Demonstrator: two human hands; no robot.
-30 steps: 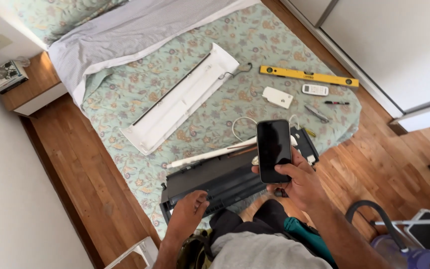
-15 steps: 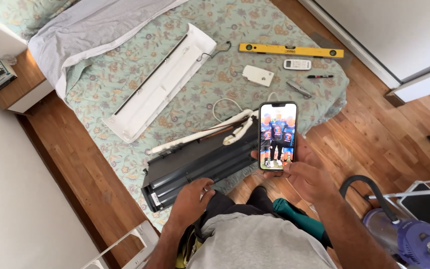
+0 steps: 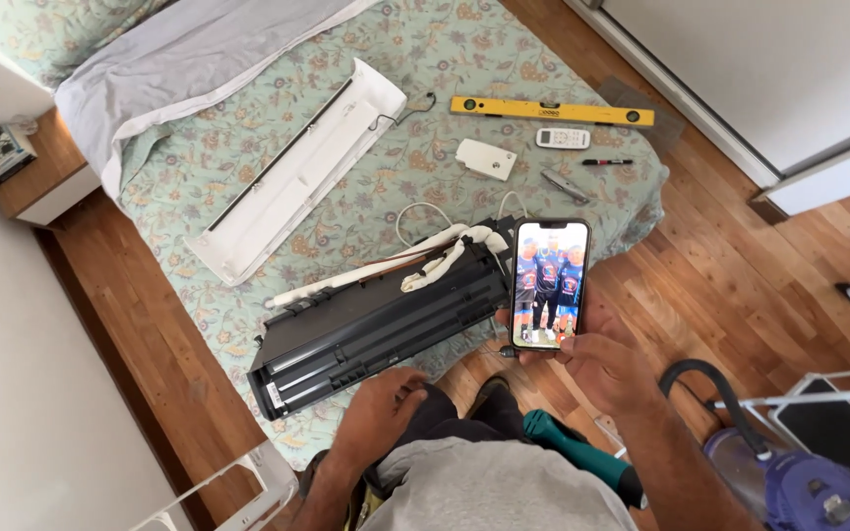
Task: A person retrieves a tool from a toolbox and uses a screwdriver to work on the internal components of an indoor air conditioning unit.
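My right hand [image 3: 597,362] holds a black smartphone [image 3: 547,283] upright, its lit screen showing a photo of people. My left hand [image 3: 378,413] rests on my knee, fingers curled, close to the near edge of a long black air-conditioner unit [image 3: 381,324] that lies on the floral bedspread [image 3: 346,108]. White insulated pipes [image 3: 415,261] run along the unit's top. The long white front cover [image 3: 297,182] lies further up the bed.
On the bed's far end lie a yellow spirit level [image 3: 551,111], a white remote [image 3: 562,138], a small white plate [image 3: 485,158], a marker [image 3: 606,161] and a tool [image 3: 564,185]. A purple vacuum cleaner [image 3: 804,487] and white rack [image 3: 838,403] stand right, and a stepladder top [image 3: 218,497] at the bottom left.
The phone screen went from dark to showing a photo, and the phone now sits a little lower and further right in view. My view has shifted slightly up the bed.
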